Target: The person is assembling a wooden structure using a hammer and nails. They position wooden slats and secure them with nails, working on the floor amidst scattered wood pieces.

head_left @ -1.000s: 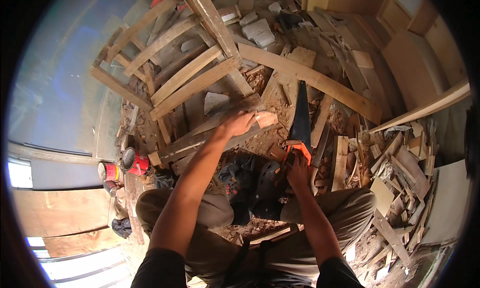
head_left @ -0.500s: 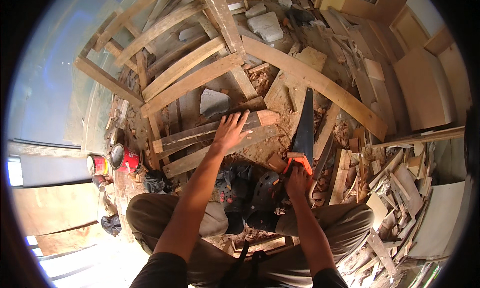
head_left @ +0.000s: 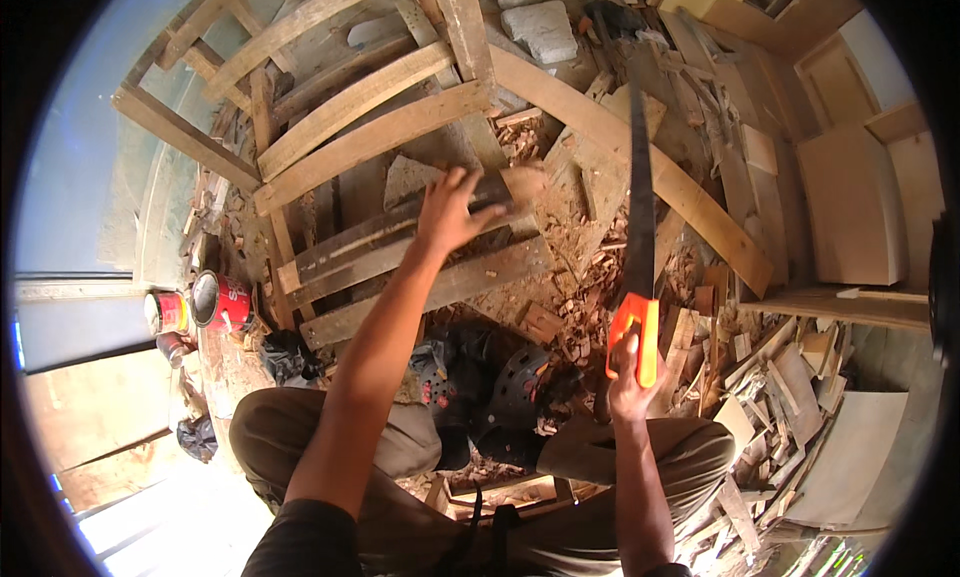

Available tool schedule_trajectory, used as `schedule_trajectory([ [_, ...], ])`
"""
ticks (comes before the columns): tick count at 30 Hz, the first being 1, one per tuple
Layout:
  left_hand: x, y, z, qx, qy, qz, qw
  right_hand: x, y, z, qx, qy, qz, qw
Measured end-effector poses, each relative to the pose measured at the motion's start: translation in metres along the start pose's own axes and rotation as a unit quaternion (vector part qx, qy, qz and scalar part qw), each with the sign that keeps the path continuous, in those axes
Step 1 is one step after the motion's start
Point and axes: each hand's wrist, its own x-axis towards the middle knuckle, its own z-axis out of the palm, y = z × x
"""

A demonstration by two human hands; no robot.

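While my left hand (head_left: 447, 209) lies spread and released on the dark plank (head_left: 400, 239), my right hand (head_left: 630, 377) is clenched around the handsaw (head_left: 638, 207) by its orange handle, blade pointing away. Thin and whippy, I judge; grip stays on the handle.

The person wears a black shirt with short sleeves — both forearms are bare down to the left hand (head_left: 447, 212) and the right hand (head_left: 628, 382). The trousers are olive-brown and loose. On the feet are dark perforated clogs — black, with round holes.
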Motion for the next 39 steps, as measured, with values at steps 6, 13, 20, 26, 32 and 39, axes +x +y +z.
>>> schedule_trajectory([
  [6,-0.007,0.022,0.007,-0.012,0.084,-0.011,0.996,0.002,0.033,0.007,-0.031,-0.06,0.01,0.998],
  [13,0.014,0.032,0.025,0.068,0.124,-0.215,0.966,0.027,0.048,0.033,-0.077,-0.156,-0.041,0.984],
  [20,0.014,0.035,0.023,0.075,0.117,-0.218,0.966,0.036,0.076,0.042,-0.034,-0.178,-0.048,0.982],
  [26,0.014,0.036,0.022,0.064,0.131,-0.212,0.966,0.02,0.142,0.019,-0.097,-0.217,-0.189,0.953],
  [32,0.012,0.034,0.023,0.069,0.131,-0.213,0.966,0.05,0.113,0.032,-0.047,-0.249,-0.084,0.964],
  [39,0.012,0.032,0.023,0.063,0.104,-0.226,0.966,0.055,0.111,0.046,-0.052,-0.277,-0.14,0.949],
])
